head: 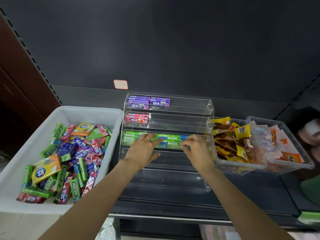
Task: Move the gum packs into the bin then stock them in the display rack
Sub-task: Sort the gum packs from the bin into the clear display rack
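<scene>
A clear acrylic display rack (190, 122) stands on the dark shelf in front of me. Its top tier holds purple gum packs (147, 102), the second tier red packs (136, 118), the third tier green packs (173, 142). My left hand (143, 149) lies flat, fingers straight, on the green packs in the third tier. At the right end of that green row, my right hand (194, 146) has its fingertips curled on a pack. A white bin (72, 113) on the left holds several mixed gum packs (69, 158).
Two clear tubs sit right of the rack, one with yellow snack packets (232, 144), one with orange-white sachets (284, 148). The rack's lower tiers (166, 179) hold nothing. A red-edged price tag (120, 84) sticks on the dark back panel.
</scene>
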### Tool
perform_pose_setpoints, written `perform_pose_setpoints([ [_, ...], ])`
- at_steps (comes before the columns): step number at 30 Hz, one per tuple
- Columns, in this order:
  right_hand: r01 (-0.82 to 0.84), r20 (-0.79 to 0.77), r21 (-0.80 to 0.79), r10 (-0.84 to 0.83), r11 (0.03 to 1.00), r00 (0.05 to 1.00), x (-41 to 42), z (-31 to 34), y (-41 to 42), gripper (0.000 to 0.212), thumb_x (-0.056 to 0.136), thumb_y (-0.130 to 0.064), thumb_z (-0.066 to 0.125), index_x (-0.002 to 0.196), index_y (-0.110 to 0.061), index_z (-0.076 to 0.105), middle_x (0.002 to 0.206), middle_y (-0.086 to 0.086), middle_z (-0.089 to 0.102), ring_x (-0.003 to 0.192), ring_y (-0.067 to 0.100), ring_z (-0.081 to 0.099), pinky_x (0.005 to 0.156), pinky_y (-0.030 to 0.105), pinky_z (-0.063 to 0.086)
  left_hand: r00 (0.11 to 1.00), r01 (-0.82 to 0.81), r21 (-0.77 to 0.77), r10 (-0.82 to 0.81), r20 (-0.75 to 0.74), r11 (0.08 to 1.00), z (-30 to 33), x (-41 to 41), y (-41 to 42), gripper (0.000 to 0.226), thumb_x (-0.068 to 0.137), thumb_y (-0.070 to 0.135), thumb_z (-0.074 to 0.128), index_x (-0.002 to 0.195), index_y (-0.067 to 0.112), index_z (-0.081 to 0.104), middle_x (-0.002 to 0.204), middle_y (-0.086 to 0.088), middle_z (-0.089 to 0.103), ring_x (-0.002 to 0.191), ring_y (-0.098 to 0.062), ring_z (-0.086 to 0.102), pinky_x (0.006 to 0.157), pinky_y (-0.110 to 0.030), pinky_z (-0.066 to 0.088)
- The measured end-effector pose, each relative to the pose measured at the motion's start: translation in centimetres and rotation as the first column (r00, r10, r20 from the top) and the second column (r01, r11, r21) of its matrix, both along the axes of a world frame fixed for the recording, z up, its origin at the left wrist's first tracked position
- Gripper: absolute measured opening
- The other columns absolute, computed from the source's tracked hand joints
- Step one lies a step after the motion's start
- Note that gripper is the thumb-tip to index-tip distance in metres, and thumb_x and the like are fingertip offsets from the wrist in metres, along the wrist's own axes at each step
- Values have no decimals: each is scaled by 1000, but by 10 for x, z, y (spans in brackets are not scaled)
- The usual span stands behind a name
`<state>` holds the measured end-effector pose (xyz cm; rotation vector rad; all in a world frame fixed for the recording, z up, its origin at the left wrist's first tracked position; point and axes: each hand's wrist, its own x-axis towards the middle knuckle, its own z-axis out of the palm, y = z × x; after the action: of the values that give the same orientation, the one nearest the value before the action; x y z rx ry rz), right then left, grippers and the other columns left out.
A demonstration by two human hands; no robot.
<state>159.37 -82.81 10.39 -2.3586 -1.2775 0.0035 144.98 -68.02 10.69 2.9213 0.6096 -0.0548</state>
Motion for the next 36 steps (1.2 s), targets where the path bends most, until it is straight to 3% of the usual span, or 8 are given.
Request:
perform_pose_setpoints([
  [6,-3,13,-47,4,999,1000,-7,4,2,27,90,-28,60,113,-15,67,114,2,57,110,15,48,88,24,41,1000,-26,-22,27,13,999,3,1,-5,58,94,40,50,146,31,26,154,4,23,139,-19,22,114,-38,27],
  [9,-36,-11,11,36,999,999,-17,8,8,27,90,-27,60,113,-15,66,112,1,56,107,15,49,87,24,41,991,-52,-74,60,116,996,9,-6,-10,52,94,35,50,143,28,33,151,3,29,137,-18,27,111,-34,30],
  [14,-83,-172,184,116,979,978,-52,24,42,21,90,-18,59,109,-13,67,106,0,58,104,14,52,85,22,39,922,-157,-113,186,340,981,29,-47,6,36,92,28,54,127,18,54,127,-2,54,115,-20,50,94,-31,43],
  [18,-163,-206,223,209,961,956,-90,34,83,21,91,-17,57,109,-14,66,104,-1,58,101,13,54,85,24,40,847,-298,-195,353,397,934,36,-95,48,29,89,24,59,117,15,61,114,-6,60,103,-25,57,86,-34,47],
  [22,-225,-238,220,276,949,931,-130,36,135,25,91,-14,55,115,-12,63,108,2,58,101,16,56,89,28,45,800,-416,-246,481,358,875,30,-143,102,30,87,19,61,117,11,61,115,-11,58,103,-31,56,86,-38,48],
  [26,-251,-278,158,287,955,917,-166,31,194,32,93,-15,53,125,-11,55,121,4,55,112,16,54,97,24,40,804,-443,-257,508,309,859,15,-175,161,33,85,14,63,117,8,61,114,-15,58,105,-37,54,91,-38,43],
  [30,-174,-372,19,168,985,913,-187,13,247,39,92,-15,53,131,-10,46,128,10,48,118,23,49,98,25,33,892,-356,-251,408,196,900,1,-179,209,51,87,22,60,135,12,47,135,-10,48,126,-30,42,105,-36,34],
  [36,-36,-401,-296,-90,955,912,-189,-22,284,64,94,-28,52,146,-4,21,148,16,28,138,29,26,115,37,22,973,-232,-236,229,-42,944,-22,-173,244,75,90,45,53,150,22,14,157,-1,10,145,-20,8,116,-33,13],
])
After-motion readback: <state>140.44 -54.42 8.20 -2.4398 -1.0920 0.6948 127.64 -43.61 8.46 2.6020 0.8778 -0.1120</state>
